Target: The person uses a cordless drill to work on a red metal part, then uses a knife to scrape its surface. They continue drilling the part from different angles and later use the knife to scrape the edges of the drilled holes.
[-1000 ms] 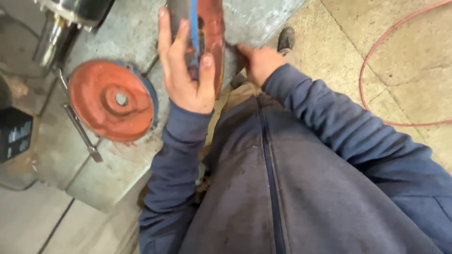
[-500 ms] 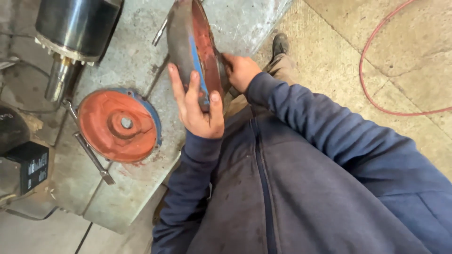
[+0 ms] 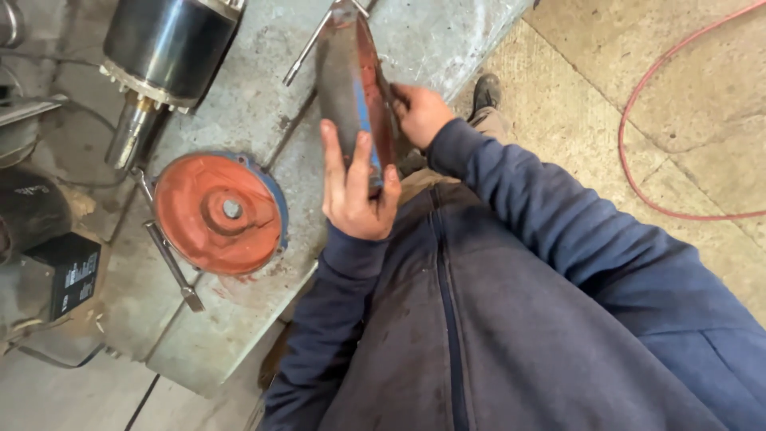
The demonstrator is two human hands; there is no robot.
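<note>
While my left hand (image 3: 355, 195) and right hand (image 3: 419, 112) grip it, the red end cover (image 3: 355, 88) has tipped further edge-on above the tabletop (image 3: 263, 80), fingers closed round it

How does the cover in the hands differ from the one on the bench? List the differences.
The held cover stands on edge, gripped by the left hand and right hand; the bench cover lies flat, untouched. The held one shows its rim, the bench one its full face. Both are round, orange-red, blue-edged.
</note>
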